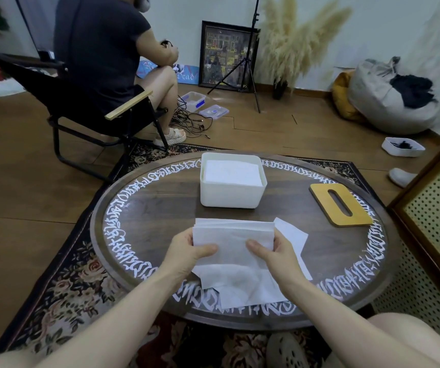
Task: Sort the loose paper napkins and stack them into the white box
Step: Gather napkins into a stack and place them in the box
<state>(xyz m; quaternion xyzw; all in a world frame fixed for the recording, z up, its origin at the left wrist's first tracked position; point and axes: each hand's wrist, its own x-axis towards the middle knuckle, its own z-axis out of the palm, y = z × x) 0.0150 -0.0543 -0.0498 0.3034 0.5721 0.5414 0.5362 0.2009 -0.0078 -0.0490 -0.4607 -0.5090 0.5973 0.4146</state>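
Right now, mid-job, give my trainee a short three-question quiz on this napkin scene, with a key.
1. True or false: the white box already holds napkins.
2. Which hands grip the napkin bundle? A) left only B) right only C) both
3. Fill in: the wooden lid with the slot lies on the table to the ____ of the box.

Key:
1. True: a white stack fills it near the rim.
2. C: the left hand and right hand pinch opposite ends, above the loose napkins on the table.
3. Right.
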